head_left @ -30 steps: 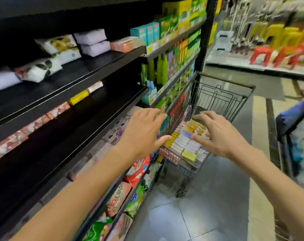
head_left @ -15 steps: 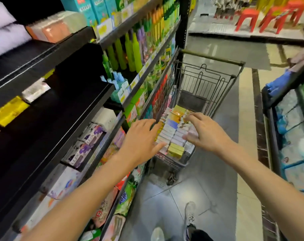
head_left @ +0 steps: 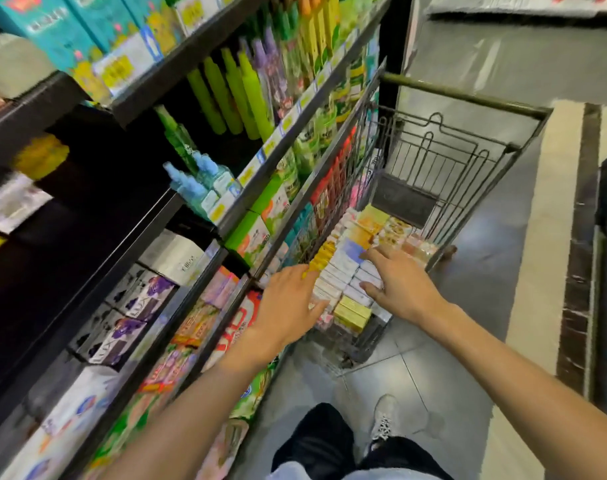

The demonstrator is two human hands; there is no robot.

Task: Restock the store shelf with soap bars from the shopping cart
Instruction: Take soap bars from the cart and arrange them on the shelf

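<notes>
the small, stiff, light cardboard-boxed soap bars (head_left: 343, 271) packed in the wire shopping cart (head_left: 468, 147) look best pinched by their long sides, as the spread left hand (head_left: 288, 303) and right hand (head_left: 401, 285) rest on them without gripping.

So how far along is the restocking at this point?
Early in a cycle. Done: Lux soap boxes already sit on the shelf. In hand: both hands, left and right, reach onto the soap bars in the shopping cart, none lifted yet. Left: the cart's stack looks nearly full.
</notes>
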